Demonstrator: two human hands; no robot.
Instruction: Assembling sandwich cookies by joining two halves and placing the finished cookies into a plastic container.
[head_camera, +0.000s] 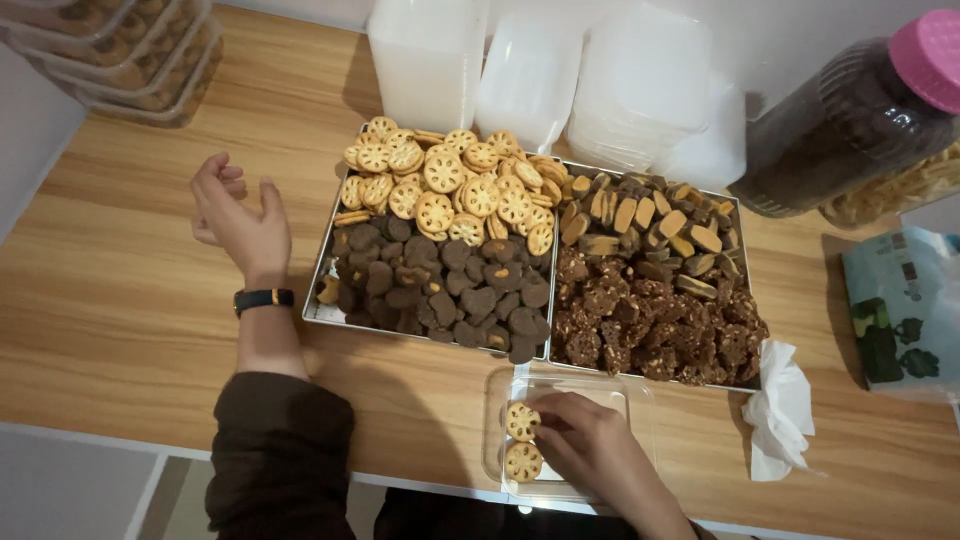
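My right hand (585, 440) rests inside a clear plastic container (640, 400) at the table's near edge, fingertips touching a round golden cookie (522, 421). A second golden cookie (523, 461) lies just below it in the container. My left hand (240, 215), with a black band on the wrist, hovers empty with loosely curled fingers left of a metal tray (322, 300). That tray holds golden lattice cookies (450, 185) at the back and dark chocolate cookies (440, 290) in front. A second tray (742, 228) to the right holds tan-and-brown pieces and dark clustered cookies (650, 320).
Stacked white plastic containers (560, 75) stand behind the trays. A dark jar with a pink lid (860, 110) stands at the back right, a printed bag (905, 310) at the right edge. A crumpled white tissue (780, 405) lies by the right tray. Filled clear boxes (140, 50) sit top left.
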